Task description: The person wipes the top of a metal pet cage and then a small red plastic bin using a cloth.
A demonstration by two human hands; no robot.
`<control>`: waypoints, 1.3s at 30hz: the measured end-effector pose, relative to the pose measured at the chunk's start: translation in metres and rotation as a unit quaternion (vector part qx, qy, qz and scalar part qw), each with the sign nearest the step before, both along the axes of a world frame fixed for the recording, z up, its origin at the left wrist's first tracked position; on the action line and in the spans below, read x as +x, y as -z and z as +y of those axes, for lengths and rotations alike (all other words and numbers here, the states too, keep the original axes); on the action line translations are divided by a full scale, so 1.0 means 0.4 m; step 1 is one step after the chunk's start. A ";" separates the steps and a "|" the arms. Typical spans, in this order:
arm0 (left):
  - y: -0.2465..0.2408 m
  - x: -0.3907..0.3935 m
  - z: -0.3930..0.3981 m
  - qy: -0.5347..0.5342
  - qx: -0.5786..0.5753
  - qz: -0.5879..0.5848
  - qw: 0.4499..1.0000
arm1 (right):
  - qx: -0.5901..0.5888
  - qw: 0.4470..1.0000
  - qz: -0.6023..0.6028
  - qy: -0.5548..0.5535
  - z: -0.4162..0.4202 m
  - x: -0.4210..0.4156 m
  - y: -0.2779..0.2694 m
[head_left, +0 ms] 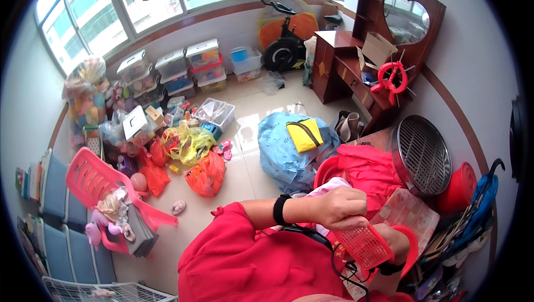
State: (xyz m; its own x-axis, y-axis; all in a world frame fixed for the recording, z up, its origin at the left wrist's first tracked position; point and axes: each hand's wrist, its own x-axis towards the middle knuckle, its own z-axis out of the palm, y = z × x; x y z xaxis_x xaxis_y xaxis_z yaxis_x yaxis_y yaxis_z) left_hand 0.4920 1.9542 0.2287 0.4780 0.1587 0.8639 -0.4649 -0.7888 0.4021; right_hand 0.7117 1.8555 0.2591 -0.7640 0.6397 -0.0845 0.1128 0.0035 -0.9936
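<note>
My left hand [344,207], with a black band on its wrist, is curled over the upper edge of a small red perforated plastic basket [363,245]. Behind that basket is my right hand [394,241], close against it, its fingers mostly hidden. A red curved plastic rim or handle [412,247] arcs around the right wrist. Black cables [340,268] hang at my chest. Just beyond my left hand lie red cloth [371,172] and a red plastic tub [323,172].
A blue cloth bundle [277,147] bears a yellow zipped pouch [304,135]. To the right lean a round metal rack [421,156] and a blue umbrella [479,206]. A pink plastic chair [98,172], toy bags [206,174] and lidded boxes [171,64] occupy the left. A wooden dresser [329,64] stands behind.
</note>
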 end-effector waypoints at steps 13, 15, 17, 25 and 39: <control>0.016 -0.141 0.057 -0.274 -0.023 0.030 0.961 | 0.386 0.816 -0.071 0.424 0.105 -0.179 -0.029; 0.020 -0.178 0.075 -0.293 -0.033 0.017 0.955 | 0.499 0.749 -0.121 0.420 0.123 -0.245 -0.031; 0.019 -0.222 0.097 -0.303 -0.040 0.005 0.952 | 0.590 0.668 -0.153 0.426 0.155 -0.286 -0.006; 0.028 -0.380 0.149 -0.378 -0.061 0.006 0.924 | 0.589 0.672 -0.100 0.438 0.246 -0.420 -0.039; 0.086 -0.440 -0.014 -0.468 -0.110 0.006 0.877 | 0.662 0.719 -0.128 0.167 0.263 -0.561 -0.004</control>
State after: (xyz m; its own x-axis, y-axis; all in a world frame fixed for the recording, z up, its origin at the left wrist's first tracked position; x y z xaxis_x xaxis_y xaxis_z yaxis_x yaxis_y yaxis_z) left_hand 0.3161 1.9488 0.1941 0.0585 0.6482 0.7592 0.3489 -0.7258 0.5928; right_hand 0.4873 1.9609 0.2606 -0.6163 0.4334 0.6575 0.5065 0.8575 -0.0903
